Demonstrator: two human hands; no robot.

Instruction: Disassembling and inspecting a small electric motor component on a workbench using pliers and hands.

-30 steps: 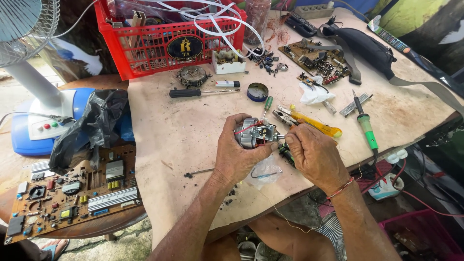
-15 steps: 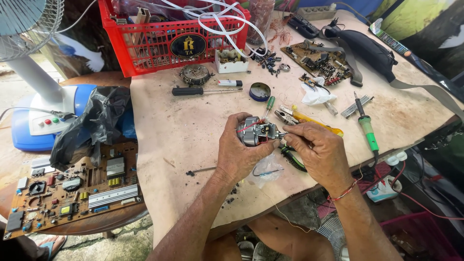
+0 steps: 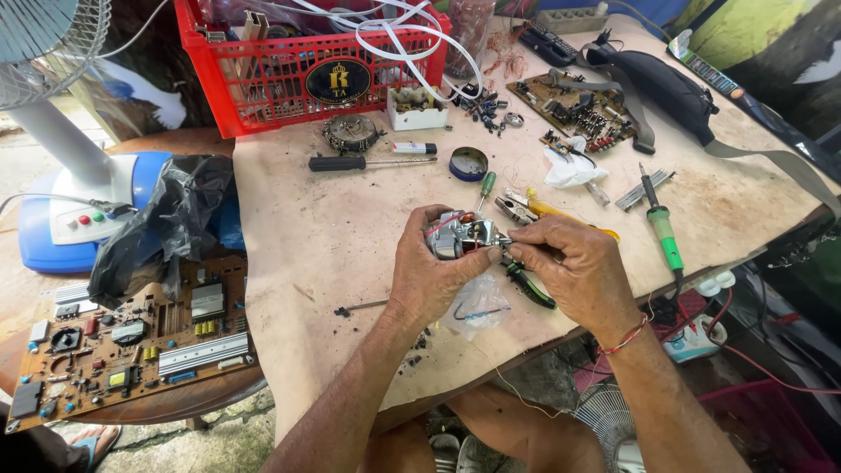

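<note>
Hands meet over the middle of the table (image 3: 333, 228), both forearms reaching up from the near edge. The left hand (image 3: 434, 276) curls around a small motor (image 3: 460, 235), thumb and fingers closed on its body and lifting it just above the tabletop. The right hand (image 3: 574, 267) lies palm down beside it, fingertips pinched at the motor's right end; whatever they pinch is too small to make out, perhaps a wire. Green-handled pliers (image 3: 530, 285) lie under the right hand, and a clear plastic bag (image 3: 477, 307) sits just below the motor. Behind the motor, at the table's far edge, a red crate (image 3: 307, 79) holds white cables and assorted parts. To the right of the crate a small white box (image 3: 417, 107) is filled with small parts that I cannot identify. A round tin (image 3: 468, 163) lies open between the crate and the motor. Against the picture half a second ago, the left hand has stayed closed on the motor in the same place, while the right hand's fingers have closed in nearer to its end.
</note>
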